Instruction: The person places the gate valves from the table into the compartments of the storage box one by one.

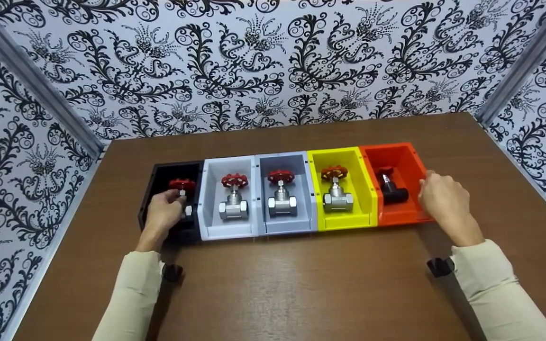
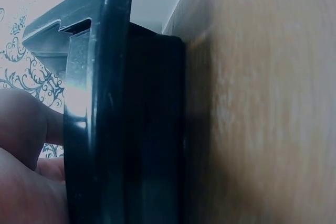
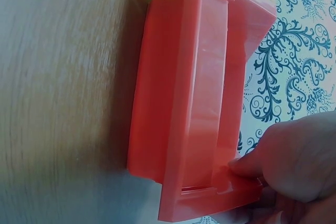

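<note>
My left hand reaches into the black bin at the row's left end. Its thumb and fingers hold a metal valve with a red handwheel; the hand hides much of the valve body. At the other end, my right hand grips the right wall of the red bin, with the thumb over the rim. Inside the red bin lies a valve with a black body and a small red handwheel. In the left wrist view, the black bin's front covers the fingertips.
Between them stand a white bin, a grey bin and a yellow bin, joined side by side. Each holds a silver valve with a red handwheel. The brown table is bounded by patterned walls behind and at both sides.
</note>
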Demonstrator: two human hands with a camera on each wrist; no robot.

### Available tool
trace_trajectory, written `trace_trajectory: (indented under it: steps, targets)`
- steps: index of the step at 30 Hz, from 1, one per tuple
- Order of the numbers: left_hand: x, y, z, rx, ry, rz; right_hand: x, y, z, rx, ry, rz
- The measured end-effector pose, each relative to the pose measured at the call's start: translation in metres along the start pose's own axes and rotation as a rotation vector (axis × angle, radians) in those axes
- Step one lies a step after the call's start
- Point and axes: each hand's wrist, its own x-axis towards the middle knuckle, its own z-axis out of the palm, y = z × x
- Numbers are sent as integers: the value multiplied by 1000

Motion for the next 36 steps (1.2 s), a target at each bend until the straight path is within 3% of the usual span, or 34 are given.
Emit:
trace_trajectory:
  steps: [7, 15, 27, 36]
  targets:
    - [1, 0, 2, 51, 33, 25, 2, 1, -2, 1, -16, -1]
    - [0, 3, 0, 119, 11, 35, 2, 3, -4, -6, -64, 12]
    - [-7, 17, -7, 193, -12, 112, -1, 6, -1, -27, 19, 3]
    - [-13, 35, -12, 317, 88, 194, 4, 8, -5, -30, -95, 27]
